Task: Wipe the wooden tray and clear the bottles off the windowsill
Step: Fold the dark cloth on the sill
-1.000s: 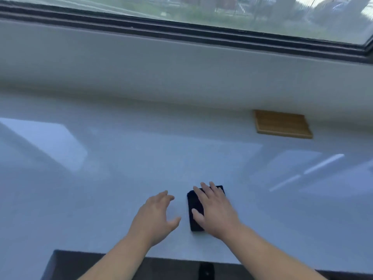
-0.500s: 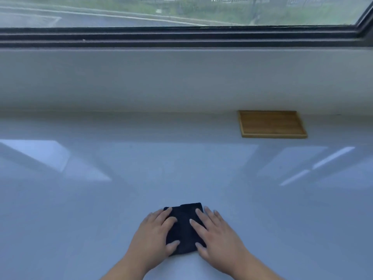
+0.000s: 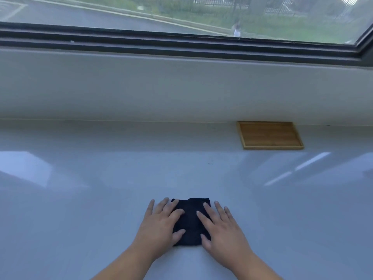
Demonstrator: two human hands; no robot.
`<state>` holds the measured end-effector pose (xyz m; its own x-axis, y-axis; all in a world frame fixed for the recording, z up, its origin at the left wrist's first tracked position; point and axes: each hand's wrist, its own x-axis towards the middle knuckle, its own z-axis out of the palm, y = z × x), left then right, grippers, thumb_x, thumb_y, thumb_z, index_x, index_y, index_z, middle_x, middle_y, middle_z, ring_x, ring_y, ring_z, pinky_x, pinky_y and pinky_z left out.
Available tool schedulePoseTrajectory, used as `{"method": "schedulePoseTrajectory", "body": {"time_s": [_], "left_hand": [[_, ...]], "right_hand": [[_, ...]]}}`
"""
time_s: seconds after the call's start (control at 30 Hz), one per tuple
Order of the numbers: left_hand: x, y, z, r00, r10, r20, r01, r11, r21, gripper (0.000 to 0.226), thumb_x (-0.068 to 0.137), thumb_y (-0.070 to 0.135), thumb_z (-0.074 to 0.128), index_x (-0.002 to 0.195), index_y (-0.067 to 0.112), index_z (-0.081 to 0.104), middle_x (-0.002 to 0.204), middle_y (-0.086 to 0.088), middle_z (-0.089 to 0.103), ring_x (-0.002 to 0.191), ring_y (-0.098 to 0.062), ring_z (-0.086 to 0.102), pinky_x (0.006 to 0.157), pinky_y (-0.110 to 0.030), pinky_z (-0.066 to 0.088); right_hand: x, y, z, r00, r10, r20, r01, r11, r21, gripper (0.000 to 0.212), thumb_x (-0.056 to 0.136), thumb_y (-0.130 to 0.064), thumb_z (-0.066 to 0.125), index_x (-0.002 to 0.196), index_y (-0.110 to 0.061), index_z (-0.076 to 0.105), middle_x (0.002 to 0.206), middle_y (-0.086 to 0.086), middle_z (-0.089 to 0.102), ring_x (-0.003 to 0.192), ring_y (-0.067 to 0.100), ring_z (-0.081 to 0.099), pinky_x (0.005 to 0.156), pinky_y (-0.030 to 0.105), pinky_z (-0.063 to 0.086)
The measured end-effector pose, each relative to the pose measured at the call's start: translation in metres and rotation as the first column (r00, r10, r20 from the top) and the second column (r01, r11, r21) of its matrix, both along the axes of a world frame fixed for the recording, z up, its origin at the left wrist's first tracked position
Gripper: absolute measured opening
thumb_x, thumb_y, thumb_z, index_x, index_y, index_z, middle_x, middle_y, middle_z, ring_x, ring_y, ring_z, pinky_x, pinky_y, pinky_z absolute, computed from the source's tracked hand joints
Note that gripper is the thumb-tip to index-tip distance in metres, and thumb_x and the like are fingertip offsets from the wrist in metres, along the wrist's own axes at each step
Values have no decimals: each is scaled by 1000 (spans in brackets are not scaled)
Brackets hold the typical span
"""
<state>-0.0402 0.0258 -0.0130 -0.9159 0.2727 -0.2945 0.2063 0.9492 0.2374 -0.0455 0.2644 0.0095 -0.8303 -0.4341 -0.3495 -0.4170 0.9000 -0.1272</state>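
A small dark folded cloth (image 3: 191, 223) lies flat on the glossy white windowsill (image 3: 101, 199), near its front edge. My left hand (image 3: 159, 227) rests flat on the cloth's left side, fingers spread. My right hand (image 3: 222, 229) lies flat on its right side, fingers spread as well. Neither hand grips it. The wooden tray (image 3: 269, 135) sits empty at the back right, against the white wall under the window. No bottles are in view.
A white wall strip (image 3: 181, 89) rises behind the sill up to the dark window frame (image 3: 181, 45). Bright reflections lie across the sill at left and right.
My left hand has come onto the cloth beside the right one, and both now press it flat. The view has tilted up, showing more of the window.
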Motion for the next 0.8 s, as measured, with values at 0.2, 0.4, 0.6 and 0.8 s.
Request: {"method": "schedulePoseTrajectory", "body": {"time_s": [0.2,0.4,0.6,0.8], "left_hand": [[-65,1,-1,997,72,-30,-74,996,-42,59,96,62,45,152,41,40,170,7,21,156,-24,15,125,-53,5],[-121,11,5,987,161,-10,-161,985,-60,61,94,58,56,150,41,40,167,5,28,151,-26,25,123,-51,19],[-121,15,12,985,171,1,-171,984,-58,62,92,58,56,149,39,42,167,3,28,150,-24,27,123,-48,20],[-120,17,19,987,156,37,-152,985,-85,64,93,60,52,151,38,40,168,1,26,152,-27,23,124,-49,16]], "right_hand": [[-68,-9,-12,999,-52,9,52,999,-17,66,98,-51,40,161,-33,25,172,0,14,157,33,6,126,50,2],[-130,-11,-14,999,-40,33,40,999,-12,67,101,-50,43,161,-35,19,173,-1,8,157,34,3,126,53,3],[-128,-10,-16,998,-32,49,34,999,-39,66,102,-48,41,161,-33,18,173,1,7,156,36,6,126,53,5],[-129,-10,-12,996,-25,80,30,998,-62,66,101,-51,40,161,-32,20,172,4,10,156,35,7,126,51,6]]}}
